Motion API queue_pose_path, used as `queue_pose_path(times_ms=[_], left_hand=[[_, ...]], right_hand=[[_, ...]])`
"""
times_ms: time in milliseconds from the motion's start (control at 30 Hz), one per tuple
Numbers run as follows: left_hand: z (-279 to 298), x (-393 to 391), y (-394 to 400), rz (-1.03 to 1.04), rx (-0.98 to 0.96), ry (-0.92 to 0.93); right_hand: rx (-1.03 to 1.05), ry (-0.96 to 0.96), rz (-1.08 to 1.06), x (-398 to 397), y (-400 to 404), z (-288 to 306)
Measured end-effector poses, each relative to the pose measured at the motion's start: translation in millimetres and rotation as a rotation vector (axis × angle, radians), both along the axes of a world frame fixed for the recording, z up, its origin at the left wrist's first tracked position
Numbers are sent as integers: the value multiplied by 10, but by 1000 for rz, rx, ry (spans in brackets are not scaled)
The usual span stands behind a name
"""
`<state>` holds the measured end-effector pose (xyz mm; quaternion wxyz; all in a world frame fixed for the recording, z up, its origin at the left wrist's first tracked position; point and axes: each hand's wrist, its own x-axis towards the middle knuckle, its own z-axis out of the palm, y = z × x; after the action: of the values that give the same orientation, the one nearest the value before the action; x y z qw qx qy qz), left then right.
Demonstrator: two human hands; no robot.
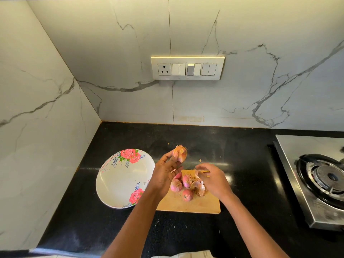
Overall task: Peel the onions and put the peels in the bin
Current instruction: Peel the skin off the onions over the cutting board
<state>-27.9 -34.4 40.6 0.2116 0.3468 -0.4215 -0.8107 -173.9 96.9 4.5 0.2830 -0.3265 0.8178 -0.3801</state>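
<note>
My left hand [165, 174] is raised above the counter and holds a pinkish onion [180, 152] at its fingertips, root end up. Several more pink onions [187, 195] lie together on a wooden cutting board [186, 205], beside a heap of dry peels [198, 187]. My right hand [214, 180] hovers over the board's far right part, fingers curled round a thin yellow-handled thing that looks like a small knife [203, 171]. No bin is in view.
A white plate with pink roses [115, 183] sits on the black counter left of the board. A steel gas stove [316, 179] stands at the right. Bits of peel [199, 160] lie behind the board. Marble walls close the corner, with a switch panel [187, 68].
</note>
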Motion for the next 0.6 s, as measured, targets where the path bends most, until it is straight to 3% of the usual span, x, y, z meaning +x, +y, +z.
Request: queue_pose_path(times_ms=[167, 600], left_hand=[[142, -155, -73, 41, 76, 55], [171, -222, -172, 6, -105, -64]], right_hand=[[-373, -274, -30, 79, -291, 597], [-379, -27, -74, 147, -361, 656]])
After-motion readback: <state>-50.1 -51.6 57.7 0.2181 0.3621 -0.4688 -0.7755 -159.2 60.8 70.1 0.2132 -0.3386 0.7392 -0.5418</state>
